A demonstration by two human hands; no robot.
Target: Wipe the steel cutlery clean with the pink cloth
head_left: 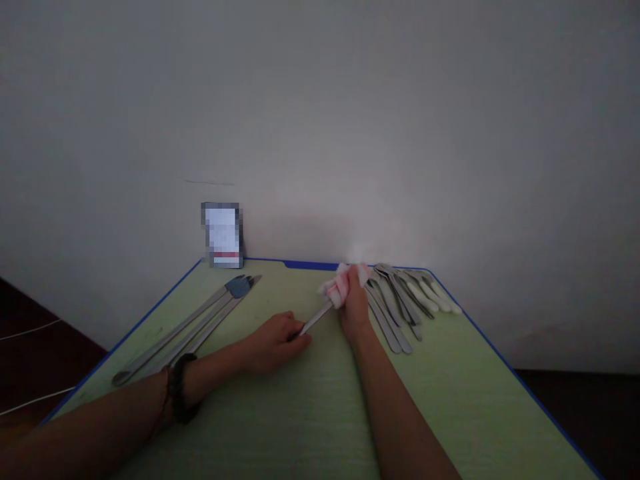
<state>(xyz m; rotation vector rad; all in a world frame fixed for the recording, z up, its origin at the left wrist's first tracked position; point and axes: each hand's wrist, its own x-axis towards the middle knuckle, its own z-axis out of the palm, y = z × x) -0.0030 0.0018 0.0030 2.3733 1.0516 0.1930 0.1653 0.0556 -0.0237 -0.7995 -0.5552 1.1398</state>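
My left hand [280, 340] is closed on the lower end of a thin metal utensil handle [317, 318], which slants up to the right above the table. Around the utensil's far end is a pink and white cloth [339, 287], gripped by my right hand [356, 303]. The cloth hides that end, so the kind of utensil cannot be made out. Just right of my right hand lies a spread of metal cutlery [395, 307], spoons among it. Several pieces with white handles [433, 297] lie at its right side.
Long-handled metal utensils [200, 327] lie at the left of the green table [310, 413], their tips near a bluish patch [239, 287]. A blurred-out screen device [223, 235] leans on the wall [320, 133] at the back left. A blue edge [545, 407] borders the table.
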